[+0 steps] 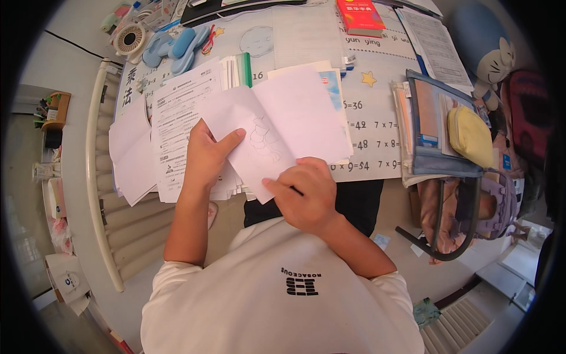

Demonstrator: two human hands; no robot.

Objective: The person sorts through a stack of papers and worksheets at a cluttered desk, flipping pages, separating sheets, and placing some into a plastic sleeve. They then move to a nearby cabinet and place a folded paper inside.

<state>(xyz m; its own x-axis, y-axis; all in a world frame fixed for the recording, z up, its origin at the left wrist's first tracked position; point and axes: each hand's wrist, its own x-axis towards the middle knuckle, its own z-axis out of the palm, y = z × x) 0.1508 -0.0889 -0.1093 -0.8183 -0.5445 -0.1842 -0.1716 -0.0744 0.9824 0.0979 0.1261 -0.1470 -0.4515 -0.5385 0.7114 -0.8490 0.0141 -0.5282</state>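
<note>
My left hand (pixel 211 148) grips the left side of a white paper sheet (pixel 234 108), with the thumb on top. A faint pencil drawing (pixel 261 139) shows on that sheet. My right hand (pixel 308 190) pinches its lower right edge between thumb and fingers. Another blank white sheet (pixel 296 110) spreads to the right, partly behind the first; I cannot tell whether the two are joined. Beneath it lies a paper stack with a blue printed cover (pixel 332 90). Left of my hands are a pile of printed worksheets (pixel 170 132) and loose white papers (pixel 132 146).
A red dictionary (pixel 361 20) lies at the table's back. To the right are a blue zip document bag (pixel 420 155) and a yellow pouch (pixel 469 135). A small fan (pixel 130 40) and blue object (pixel 177 46) stand at back left. A radiator (pixel 104 177) runs along the left.
</note>
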